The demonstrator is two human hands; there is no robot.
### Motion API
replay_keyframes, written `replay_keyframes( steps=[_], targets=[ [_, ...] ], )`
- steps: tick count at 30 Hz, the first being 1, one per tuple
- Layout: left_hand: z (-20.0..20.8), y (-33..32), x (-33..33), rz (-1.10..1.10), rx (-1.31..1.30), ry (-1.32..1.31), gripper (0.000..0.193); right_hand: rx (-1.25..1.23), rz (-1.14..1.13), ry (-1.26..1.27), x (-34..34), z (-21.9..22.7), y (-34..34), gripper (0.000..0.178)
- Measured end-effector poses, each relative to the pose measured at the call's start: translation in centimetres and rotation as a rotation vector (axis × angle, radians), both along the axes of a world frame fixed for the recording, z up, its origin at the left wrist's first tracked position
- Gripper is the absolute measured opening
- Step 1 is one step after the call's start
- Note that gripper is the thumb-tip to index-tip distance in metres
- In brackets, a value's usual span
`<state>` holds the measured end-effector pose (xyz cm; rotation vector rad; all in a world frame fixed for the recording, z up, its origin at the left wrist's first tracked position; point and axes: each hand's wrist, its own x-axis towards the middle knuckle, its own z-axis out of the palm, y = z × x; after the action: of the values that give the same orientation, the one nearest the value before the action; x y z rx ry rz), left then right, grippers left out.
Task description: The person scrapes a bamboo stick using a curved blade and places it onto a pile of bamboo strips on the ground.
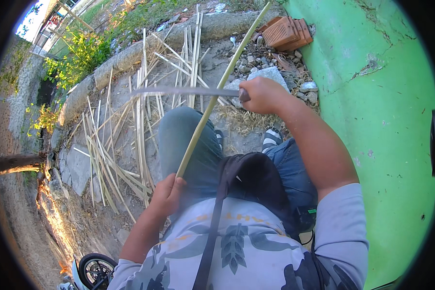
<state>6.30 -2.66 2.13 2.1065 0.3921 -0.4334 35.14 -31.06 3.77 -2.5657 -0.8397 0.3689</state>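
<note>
My left hand (166, 196) is closed round the lower end of a long, pale bamboo strip (201, 124), low beside my left thigh. The strip slants up and away to the right, past my knee. In my right hand (265, 94) is the dark handle of a long knife (179, 90). Its narrow grey blade points left and lies across the strip, roughly halfway along; whether the edge bites into the bamboo I cannot tell.
Several split bamboo strips (140, 121) lie scattered on the ground ahead and left. Terracotta hollow bricks (287, 34) and rubble (268, 77) sit beside the green wall (372, 121) on my right. A stone kerb (106, 72) curves behind the strips. A wheel (96, 270) shows at lower left.
</note>
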Motion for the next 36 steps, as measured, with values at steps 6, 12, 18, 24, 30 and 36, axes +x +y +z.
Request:
replay_keyframes(
  steps=[6, 12, 18, 24, 30, 36],
  targets=[
    [0.4, -0.5, 0.4, -0.087, 0.053, -0.116, 0.032, 0.055, 0.134, 0.086, 1.0, -2.2, 0.0, 0.017],
    [0.8, -0.6, 0.3, -0.03, 0.023, -0.041, 0.036, 0.031, 0.099, -0.006, 0.0, -2.0, 0.5, 0.016],
    [0.3, -0.7, 0.1, -0.071, 0.055, -0.125, 0.029, -0.04, 0.069, -0.061, 0.7, -1.2, 0.3, 0.016],
    [-0.4, -0.2, -0.3, -0.018, -0.054, -0.113, 0.03, -0.07, 0.076, -0.047, -0.6, -0.1, 0.9, 0.016],
    [-0.1, -0.2, 0.0, -0.073, 0.083, -0.037, 0.033, -0.087, 0.011, -0.042, 0.9, -0.4, -0.1, 0.017],
    [0.3, -0.2, -0.3, -0.039, 0.013, -0.043, 0.032, -0.122, 0.138, -0.106, -0.4, 0.7, 0.2, 0.017]
  ],
)
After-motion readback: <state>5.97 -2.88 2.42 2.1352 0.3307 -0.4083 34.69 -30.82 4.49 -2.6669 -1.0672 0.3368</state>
